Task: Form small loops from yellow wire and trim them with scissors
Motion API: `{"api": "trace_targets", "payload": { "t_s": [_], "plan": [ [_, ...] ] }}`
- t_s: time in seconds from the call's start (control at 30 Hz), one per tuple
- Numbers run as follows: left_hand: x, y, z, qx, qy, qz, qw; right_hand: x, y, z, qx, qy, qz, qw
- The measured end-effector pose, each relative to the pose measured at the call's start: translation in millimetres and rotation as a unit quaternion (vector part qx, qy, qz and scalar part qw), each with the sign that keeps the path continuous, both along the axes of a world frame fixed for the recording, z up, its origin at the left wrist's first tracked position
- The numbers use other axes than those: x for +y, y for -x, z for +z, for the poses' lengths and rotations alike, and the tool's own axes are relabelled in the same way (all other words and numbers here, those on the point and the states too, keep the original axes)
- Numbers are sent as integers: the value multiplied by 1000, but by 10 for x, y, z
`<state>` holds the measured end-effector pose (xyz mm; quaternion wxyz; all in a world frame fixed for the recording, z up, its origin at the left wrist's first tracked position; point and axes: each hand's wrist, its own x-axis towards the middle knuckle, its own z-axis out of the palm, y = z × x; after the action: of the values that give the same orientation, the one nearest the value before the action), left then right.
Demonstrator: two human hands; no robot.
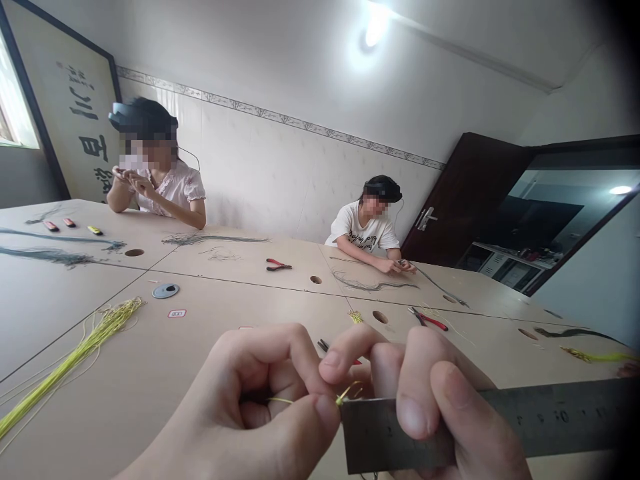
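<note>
At the near edge of the worktop (165, 373), slightly right of the middle, the left hand (265, 393) has its thumb and forefinger closed together on a thin yellow wire (280, 400), close to a small knot (339, 401) with short loose ends. The right hand (425, 393) is closed around a metal ruler (550, 417), and its forefinger reaches left, near the left fingertips; what the fingers do behind the ruler is hidden, so I cannot tell it. The knot sits at the upper left corner of the ruler, seemingly touching it. I judge that the step in hand is to set this knot against the ruler's end, for measuring. The next move, in my opinion, calls for a steady pinch and for the wire to be drawn straight along the scale without slipping. Farther to the left, a bundle of yellow strands (70, 363) lies on the surface.
</note>
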<state>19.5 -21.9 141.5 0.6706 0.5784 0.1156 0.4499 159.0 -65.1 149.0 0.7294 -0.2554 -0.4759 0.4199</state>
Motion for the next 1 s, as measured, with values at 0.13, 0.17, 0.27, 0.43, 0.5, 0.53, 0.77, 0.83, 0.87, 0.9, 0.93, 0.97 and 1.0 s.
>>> {"api": "trace_targets", "payload": {
  "t_s": [0.13,0.17,0.27,0.43,0.5,0.53,0.77,0.83,0.87,0.9,0.93,0.97,1.0],
  "plan": [
    [3,7,15,17,17,-5,1000,-1,-19,11,-7,-6,21,1000],
    [4,9,15,19,17,-4,1000,1,-20,11,-13,-6,22,1000],
    [8,18,15,20,15,-2,1000,9,-8,9,-4,-9,23,1000],
    [13,23,15,17,14,-9,1000,11,15,2,8,-10,51,999],
    [12,18,14,13,11,-3,1000,5,12,4,7,-5,50,999],
    [11,15,14,11,10,-1,1000,2,11,7,9,-3,46,999],
    [2,7,27,14,21,-9,1000,0,61,8,33,-1,24,999],
    [1,9,36,18,24,-14,999,5,74,1,48,3,31,998],
    [1,10,41,21,25,-15,999,6,75,-1,50,6,34,998],
    [0,11,46,23,26,-15,999,8,73,-2,50,7,36,998],
    [0,11,49,25,27,-12,999,8,68,-2,50,5,38,998],
    [0,12,52,25,27,-10,999,9,61,0,47,3,43,998],
    [-1,12,53,25,28,-8,999,9,54,4,44,1,49,998]
  ]
}}
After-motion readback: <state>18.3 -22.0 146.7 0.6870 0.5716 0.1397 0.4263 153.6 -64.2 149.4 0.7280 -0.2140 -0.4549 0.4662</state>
